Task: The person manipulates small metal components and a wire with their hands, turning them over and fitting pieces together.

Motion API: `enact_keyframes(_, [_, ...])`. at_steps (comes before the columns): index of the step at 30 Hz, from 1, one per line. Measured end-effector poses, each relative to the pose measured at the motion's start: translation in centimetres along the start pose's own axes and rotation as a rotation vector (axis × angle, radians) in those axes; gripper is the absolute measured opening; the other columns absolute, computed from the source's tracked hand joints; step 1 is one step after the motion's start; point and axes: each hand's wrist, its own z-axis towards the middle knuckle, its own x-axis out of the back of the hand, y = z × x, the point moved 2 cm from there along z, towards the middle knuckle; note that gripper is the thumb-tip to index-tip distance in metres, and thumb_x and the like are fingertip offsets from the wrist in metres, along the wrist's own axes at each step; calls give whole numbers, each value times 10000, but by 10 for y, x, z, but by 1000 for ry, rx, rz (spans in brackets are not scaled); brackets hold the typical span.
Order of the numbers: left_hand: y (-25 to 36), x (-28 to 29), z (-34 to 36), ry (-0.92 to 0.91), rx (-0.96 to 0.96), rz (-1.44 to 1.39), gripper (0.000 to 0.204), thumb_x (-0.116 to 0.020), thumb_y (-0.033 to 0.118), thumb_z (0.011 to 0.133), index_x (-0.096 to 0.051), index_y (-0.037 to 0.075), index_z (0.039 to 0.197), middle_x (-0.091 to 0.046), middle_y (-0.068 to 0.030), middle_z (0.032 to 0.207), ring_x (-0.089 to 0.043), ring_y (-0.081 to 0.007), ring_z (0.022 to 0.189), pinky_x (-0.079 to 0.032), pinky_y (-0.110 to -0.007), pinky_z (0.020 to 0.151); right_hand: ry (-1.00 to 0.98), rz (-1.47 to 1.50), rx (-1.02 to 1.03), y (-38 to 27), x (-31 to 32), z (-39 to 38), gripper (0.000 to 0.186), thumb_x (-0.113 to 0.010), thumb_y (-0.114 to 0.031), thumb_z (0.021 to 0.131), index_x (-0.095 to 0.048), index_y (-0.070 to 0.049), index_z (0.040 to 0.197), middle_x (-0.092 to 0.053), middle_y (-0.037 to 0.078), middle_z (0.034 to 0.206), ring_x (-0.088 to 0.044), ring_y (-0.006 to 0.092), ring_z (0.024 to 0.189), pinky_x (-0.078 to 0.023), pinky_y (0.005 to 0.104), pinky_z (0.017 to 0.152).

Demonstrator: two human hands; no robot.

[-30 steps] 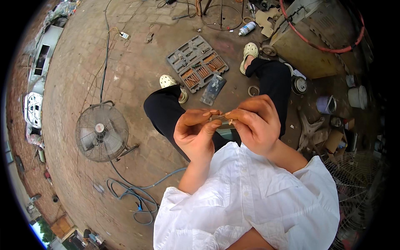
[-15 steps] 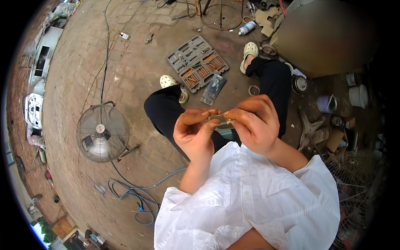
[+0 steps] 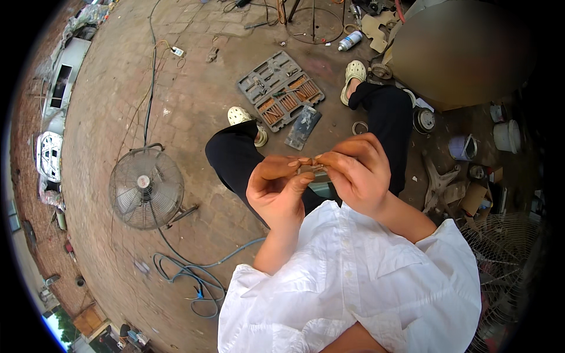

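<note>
In front of my white shirt, above my lap, both hands meet at the fingertips. Thumb and forefinger of my left hand (image 3: 275, 187) pinch one side of a small, thin, dull metal-looking piece (image 3: 309, 168). My right hand (image 3: 360, 174) pinches the other side, its remaining fingers curled inward. The fingers cover much of the piece, so its kind cannot be made out. Beyond the hands, between my feet, lies an open grey tool case (image 3: 285, 122) with tools in its slots. A flat, dark, stained plate-like item (image 3: 303, 127) rests beside the case.
A round floor fan (image 3: 147, 188) stands on the left, with a coiled blue hose (image 3: 197, 282) behind it. To the right are a white bucket (image 3: 507, 136), a purple bucket (image 3: 462, 147) and a wire fan guard (image 3: 500, 265). A spray can (image 3: 350, 40) lies ahead.
My fingertips have shifted slightly around the small piece, with the left thumb and forefinger a little wider apart. Both hands stay in nearly the same place.
</note>
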Motion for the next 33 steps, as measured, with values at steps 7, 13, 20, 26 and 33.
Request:
enact_keyframes(7, [7, -8, 6, -25, -26, -6, 203, -725, -23, 757, -548, -8, 854, -607, -129, 856, -638, -254, 816, -547, -368, 744, 64, 43, -98, 2, 13, 9, 274, -740, -9, 589, -690, -100, 843, -581, 16, 788, -530, 207, 683, -430, 305, 607])
enact_keyframes(13, [5, -8, 4, -18, -16, 13, 217, -741, -12, 745, -555, -8, 855, -613, -130, 856, -639, -252, 817, -544, -359, 745, -1, 124, -76, -6, 12, 14, 265, -761, -43, 592, -690, -106, 839, -575, 7, 778, -533, 201, 685, -417, 311, 632])
enact_keyframes(20, [4, -4, 4, -15, -26, 55, 235, -760, -6, 729, -559, -4, 850, -615, -127, 858, -641, -244, 820, -539, -347, 746, 20, 93, -49, -11, 4, 15, 254, -762, -65, 605, -693, -113, 845, -577, 2, 787, -532, 208, 690, -408, 321, 625])
enact_keyframes(26, [-1, -3, 1, 2, 62, -5, 238, -760, -2, 732, -560, -7, 860, -610, -122, 853, -642, -243, 824, -533, -334, 749, 9, 55, -32, -9, 6, 11, 253, -757, -77, 603, -695, -120, 844, -580, 1, 793, -530, 212, 697, -407, 324, 636])
enact_keyframes(33, [-3, -1, 1, 13, 58, -12, 238, -759, 1, 734, -559, -10, 864, -608, -124, 856, -644, -241, 820, -528, -321, 749, 16, 52, -40, -6, 4, 7, 285, -757, -81, 607, -695, -131, 880, -583, -4, 799, -534, 205, 712, -410, 322, 640])
